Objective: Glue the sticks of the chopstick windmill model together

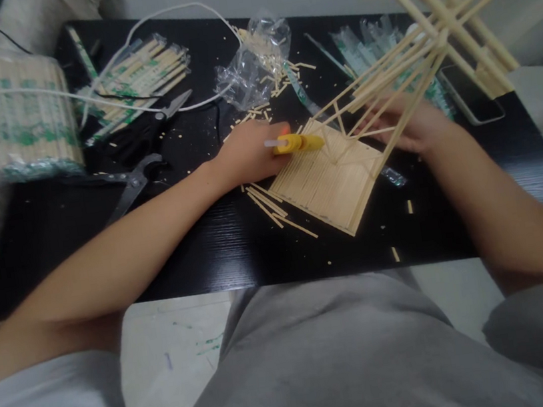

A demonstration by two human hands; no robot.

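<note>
My left hand (254, 148) is closed around a yellow glue gun (296, 143), with a pale glue stick poking out of its back end. The gun's front points right, over a model built of thin wooden sticks (334, 181). This model has a flat slatted base panel resting tilted on the table, and long struts rise from it to a crossed frame at the upper right. My right hand (406, 120) grips the model's struts from the far right side, its fingers partly hidden behind them. Short loose sticks (266, 204) lie by the panel's left edge.
On the black table (198, 254) are scissors (154, 122), pliers (134, 182), a bundle of wrapped chopsticks (31, 116) and more loose packs (143, 80). Clear plastic wrappers (244, 79), stick offcuts (270, 49) and a white cable (140, 23) lie behind. A phone (471, 94) is at right.
</note>
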